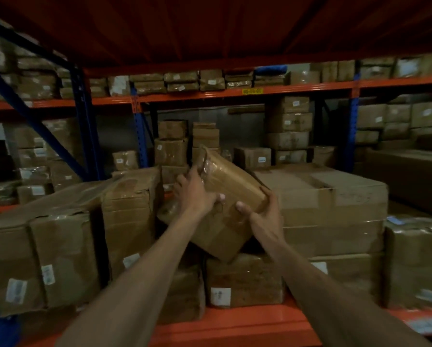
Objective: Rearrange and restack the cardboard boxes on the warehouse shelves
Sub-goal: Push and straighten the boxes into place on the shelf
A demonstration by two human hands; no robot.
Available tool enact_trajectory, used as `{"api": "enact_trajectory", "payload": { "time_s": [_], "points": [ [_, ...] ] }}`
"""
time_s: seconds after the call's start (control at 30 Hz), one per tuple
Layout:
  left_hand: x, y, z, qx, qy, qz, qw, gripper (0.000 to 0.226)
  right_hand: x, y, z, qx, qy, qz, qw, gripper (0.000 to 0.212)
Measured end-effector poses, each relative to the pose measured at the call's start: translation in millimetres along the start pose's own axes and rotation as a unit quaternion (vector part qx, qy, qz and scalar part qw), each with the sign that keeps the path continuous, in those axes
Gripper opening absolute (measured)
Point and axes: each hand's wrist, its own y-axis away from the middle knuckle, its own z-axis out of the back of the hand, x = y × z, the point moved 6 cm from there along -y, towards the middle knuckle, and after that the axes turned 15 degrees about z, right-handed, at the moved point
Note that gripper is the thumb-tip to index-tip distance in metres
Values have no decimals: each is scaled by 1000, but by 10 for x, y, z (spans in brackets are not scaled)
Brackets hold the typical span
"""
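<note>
The person holds a taped cardboard box (225,209) tilted in the air over the gap between the battered carton (132,211) on the left and the big flat stack (335,209) on the right, with the left hand (197,194) clamped on its upper left edge and the right hand (262,209) clamped on its lower right corner. Its bottom corner hangs just above the labelled box (245,281) on the orange shelf (235,321). To do this well, I would level the box first, then lower it squarely onto that one so it sits flat and does not wedge crooked.
</note>
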Motion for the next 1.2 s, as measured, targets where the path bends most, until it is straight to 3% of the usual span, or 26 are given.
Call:
{"api": "enact_trajectory", "payload": {
  "time_s": [0.2, 0.37, 0.47, 0.67, 0.8, 0.9, 1.07, 1.13, 1.2],
  "points": [
    [-457, -191, 20, 37, -165, -120, 978, 103, -239, 326, -265, -149, -163, -98, 970, 60],
    [-530, 208, -576, 44, -306, -232, 922, 98, -839, 740, -316, -244, -251, -192, 917, 60],
    [-576, 234, -821, 40, -338, -239, 909, 100, -1010, 731, -280, -262, -260, -208, 906, 62],
    [-537, 146, -869, 13, -381, -243, 892, 99, -1001, 636, -255, -307, -147, -240, 909, 74],
    [-523, 132, -890, 18, -388, -223, 894, 100, -917, 554, -188, -275, -81, -257, 923, 75],
    [-522, 167, -871, 28, -377, -208, 902, 101, -785, 486, -113, -195, -29, -271, 942, 69],
    [-390, 274, -690, 66, -304, -204, 928, 97, -310, 226, 180, -32, 56, -154, 986, 43],
    [-245, 298, -493, 25, -277, -217, 936, 98, -64, 92, 261, 34, 76, -95, 992, 37],
    [7, 333, -211, -77, -271, -197, 939, 105, 127, 11, 246, 104, 94, -57, 988, 37]
  ]
}}
